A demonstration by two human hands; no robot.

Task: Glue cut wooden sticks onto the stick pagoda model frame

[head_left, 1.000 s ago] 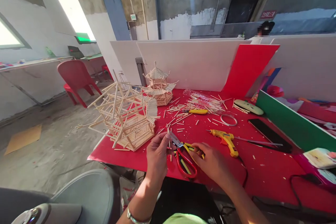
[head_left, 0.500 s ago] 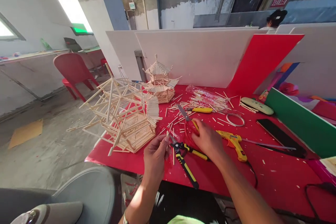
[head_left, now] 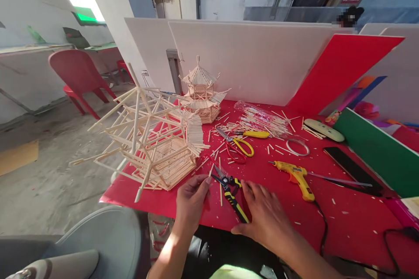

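Note:
My left hand [head_left: 191, 198] is closed in a pinch on a short thin wooden stick [head_left: 210, 173] above the table's front edge. Its tip sits close to the jaws of the yellow-and-black pliers [head_left: 234, 202]. Around the spread handles of these pliers lies my right hand [head_left: 266, 209], thumb at the near handle and fingers over the far one. Just beyond, scissors [head_left: 242, 146] with yellow and red handles rest on the table. To the left stands a large wooden stick frame [head_left: 150, 139], with a smaller pagoda model [head_left: 200, 91] behind it.
The red table [head_left: 262, 220] bears a yellow glue gun [head_left: 296, 178] with a cord, a yellow utility knife [head_left: 255, 134], a bag of sticks [head_left: 262, 117], a wire coil [head_left: 297, 147] and a black phone-like slab [head_left: 350, 170]. White boards [head_left: 248, 61] and a person's head lie behind.
My right hand has let go of the scissors, leaving them on the table, and come down toward me onto the pliers. My left hand still pinches the stick. The camera view has shifted slightly.

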